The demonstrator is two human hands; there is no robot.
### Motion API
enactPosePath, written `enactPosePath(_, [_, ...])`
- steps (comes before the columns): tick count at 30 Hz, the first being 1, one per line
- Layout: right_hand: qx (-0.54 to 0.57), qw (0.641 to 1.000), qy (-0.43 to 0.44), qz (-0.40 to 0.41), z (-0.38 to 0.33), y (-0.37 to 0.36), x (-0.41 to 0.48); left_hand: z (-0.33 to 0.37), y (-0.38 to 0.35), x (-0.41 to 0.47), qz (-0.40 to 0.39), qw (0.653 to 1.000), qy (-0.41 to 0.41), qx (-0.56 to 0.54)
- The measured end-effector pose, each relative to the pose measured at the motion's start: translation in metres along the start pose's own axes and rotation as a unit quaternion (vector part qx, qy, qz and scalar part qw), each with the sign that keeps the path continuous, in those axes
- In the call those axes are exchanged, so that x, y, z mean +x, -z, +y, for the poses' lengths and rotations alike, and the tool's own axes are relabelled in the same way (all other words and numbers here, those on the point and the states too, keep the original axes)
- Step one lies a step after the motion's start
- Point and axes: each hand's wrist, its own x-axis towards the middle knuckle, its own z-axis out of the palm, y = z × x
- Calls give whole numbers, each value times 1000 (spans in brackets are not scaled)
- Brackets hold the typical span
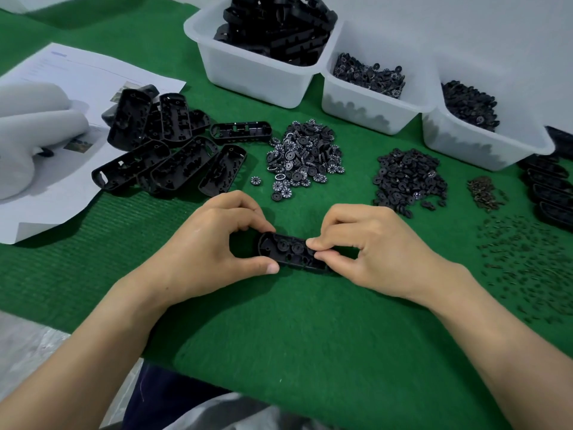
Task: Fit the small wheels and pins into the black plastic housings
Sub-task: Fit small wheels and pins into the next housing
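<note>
Green fuzzy felt covers the bench (pixel 310 321), soft-looking, with thin ribs on the side left of the hands.

Some things are hard to see from the head view. The right end of the black housing (pixel 288 251) is hidden under the fingers of the right hand (pixel 372 249). I cannot tell if those fingers also hold a tiny part. A pale grey blurry shape (pixel 31 135) far left of the grip cannot be made out. A row of housings (pixel 552 187) far to the right is cut off by the picture edge. The tiny dark bits (pixel 527 268) right of the right hand are too small to name.

The housing is hard black plastic, long with round ends, open side up. Small round wheels sit inside it. Beyond the grip lie a pile of housings (pixel 164 150), partly on white paper (pixel 77 79), a heap of numbered wheels (pixel 305 156) with white marks, a heap of plain black wheels (pixel 409 178) and a little heap of thin brown bits (pixel 485 193). Behind them stand three cloudy white tubs (pixel 248 69) holding black parts.

The left hand (pixel 210 240) curls its thumb and fingers round the left end of the housing. The right hand pinches the housing's right part between thumb and first finger, a narrow grip. The housing sits between both hands, low over the felt.
</note>
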Motion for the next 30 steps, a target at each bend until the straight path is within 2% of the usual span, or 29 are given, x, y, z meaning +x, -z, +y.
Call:
enactPosePath(13, [113,989,-95,-15,-2,3,-1,2,0,0,-3,1000,6,2])
enactPosePath(16, [136,979,-144,44,6,17,-3,2,1,0,-6,1000,7,11])
enactPosePath(18, [140,972,-172,81,13,25,-9,3,1,0,-12,1000,9,24])
enactPosePath(24, [140,945,-269,124,42,35,-41,15,-7,7,-31,997,0,71])
enactPosePath(30, [83,938,-316,115,67,38,-58,43,-34,27,-62,992,-30,103])
